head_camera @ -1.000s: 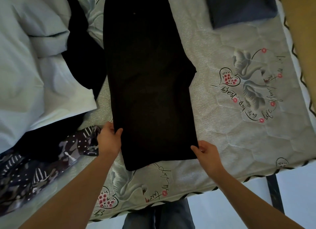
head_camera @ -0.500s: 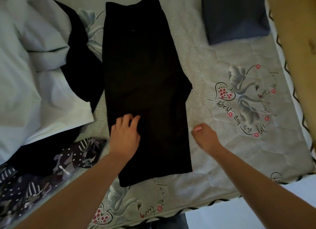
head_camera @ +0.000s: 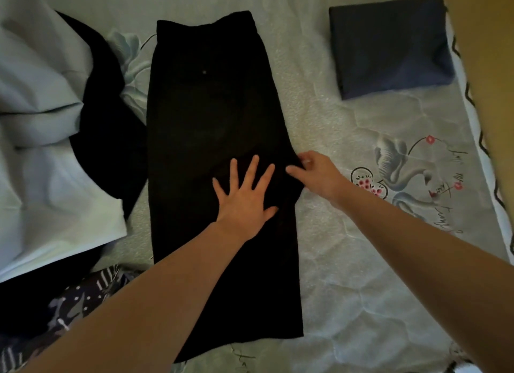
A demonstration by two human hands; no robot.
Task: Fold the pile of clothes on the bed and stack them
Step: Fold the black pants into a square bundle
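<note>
Lower centre of the frame: left hand [head_camera: 244,197] now spread flat on the black trousers [head_camera: 217,138], up from the hem held a second ago. Right hand [head_camera: 314,172] pinching the right edge. Smoothing before the next fold, probably. Upper right: folded blue cloth [head_camera: 389,47] on the bed [head_camera: 347,261].

I'm looking down on a quilted mattress [head_camera: 347,275] printed with grey swans and red flowers. A yellowish wall [head_camera: 484,55] runs along its right side. The light is dim.
</note>
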